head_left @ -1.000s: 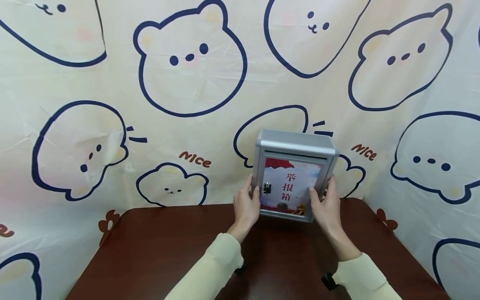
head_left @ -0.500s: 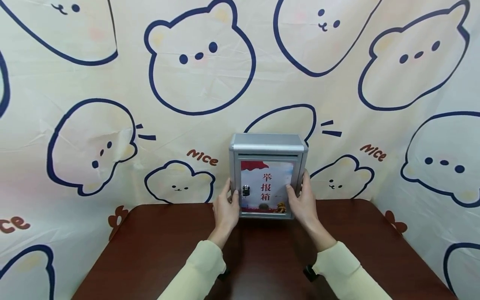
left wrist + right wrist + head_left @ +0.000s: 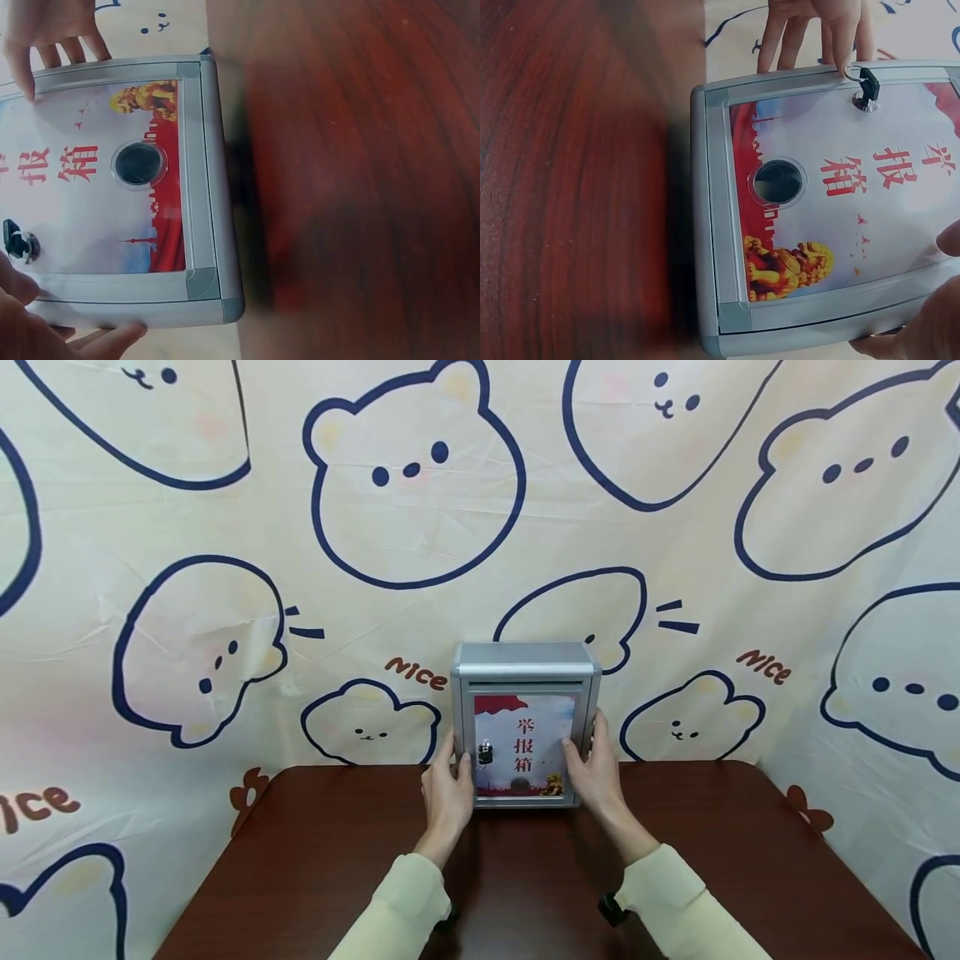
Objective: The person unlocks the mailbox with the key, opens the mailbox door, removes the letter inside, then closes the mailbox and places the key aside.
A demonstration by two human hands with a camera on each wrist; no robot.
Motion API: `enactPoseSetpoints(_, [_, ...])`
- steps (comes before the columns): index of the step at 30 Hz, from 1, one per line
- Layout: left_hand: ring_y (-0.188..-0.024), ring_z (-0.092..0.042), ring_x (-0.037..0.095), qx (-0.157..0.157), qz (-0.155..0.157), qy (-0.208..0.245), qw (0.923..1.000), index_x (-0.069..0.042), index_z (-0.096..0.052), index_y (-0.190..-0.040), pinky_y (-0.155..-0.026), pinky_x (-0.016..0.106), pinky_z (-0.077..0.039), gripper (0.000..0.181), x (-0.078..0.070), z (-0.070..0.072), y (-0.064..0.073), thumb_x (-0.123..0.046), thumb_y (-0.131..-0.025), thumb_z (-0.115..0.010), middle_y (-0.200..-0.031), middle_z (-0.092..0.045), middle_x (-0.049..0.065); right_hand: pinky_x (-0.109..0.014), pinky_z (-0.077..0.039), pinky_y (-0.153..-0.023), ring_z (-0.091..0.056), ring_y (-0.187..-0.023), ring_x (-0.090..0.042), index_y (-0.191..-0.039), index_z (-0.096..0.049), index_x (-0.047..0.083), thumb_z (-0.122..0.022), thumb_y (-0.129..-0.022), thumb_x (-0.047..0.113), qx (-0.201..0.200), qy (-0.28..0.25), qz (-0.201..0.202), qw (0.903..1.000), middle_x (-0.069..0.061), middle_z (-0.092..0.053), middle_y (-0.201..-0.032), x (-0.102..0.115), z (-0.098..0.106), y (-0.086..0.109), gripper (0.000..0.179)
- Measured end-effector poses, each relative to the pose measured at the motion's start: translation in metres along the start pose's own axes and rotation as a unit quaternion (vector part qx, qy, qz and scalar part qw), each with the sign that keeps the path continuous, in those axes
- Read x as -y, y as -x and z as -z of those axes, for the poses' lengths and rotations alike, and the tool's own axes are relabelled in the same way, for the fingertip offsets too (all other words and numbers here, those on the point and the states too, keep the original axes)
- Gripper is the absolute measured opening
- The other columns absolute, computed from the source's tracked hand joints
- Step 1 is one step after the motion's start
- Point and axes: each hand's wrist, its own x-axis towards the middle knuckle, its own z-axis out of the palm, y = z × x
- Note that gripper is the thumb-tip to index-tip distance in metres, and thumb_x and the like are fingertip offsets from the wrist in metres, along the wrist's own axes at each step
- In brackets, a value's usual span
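A silver metal report box (image 3: 527, 668) stands upright between my hands, its front toward me. The front panel carries red lettering, a slot above and a round window (image 3: 778, 182) low down. A black-headed key (image 3: 868, 86) sits in the lock at the panel's left side. My left hand (image 3: 447, 797) grips the left side, thumb on the front edge. My right hand (image 3: 596, 777) grips the right side, its thumb on the front panel. Whether the box's bottom touches the table is hard to tell; a dark shadow lies beneath it in both wrist views.
The dark reddish-brown wooden table (image 3: 322, 868) stretches out in front of me, with rounded far corners. Behind it and on both sides hangs a cream cloth (image 3: 360, 635) with bear drawings. Black straps, one of them a wrist strap (image 3: 613, 908), show at the cuffs.
Both hands have brought the box leftward and lower, toward the table. Its earlier tilt has gone and it is now upright. The head view has swung slightly left.
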Motion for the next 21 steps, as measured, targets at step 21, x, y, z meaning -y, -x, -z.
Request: enactPoseSetpoints(21, [-0.12,-0.066,0.033,0.016,-0.019,0.019,0.9995,-0.012,-0.054,-0.145,-0.096,0.051,-0.055,0.041,0.017,-0.008,0.007,-0.006,-0.105,-0.056,-0.137,-0.065,0.015,-0.065,-0.039,-0.109,-0.044,-0.138,-0.037,-0.162,-0.019,0.016,-0.056,-0.103,0.007,0.004,0.014,0.014,0.9998,-0.019,-0.041,-0.152,-0.024,-0.003,0.005,0.07])
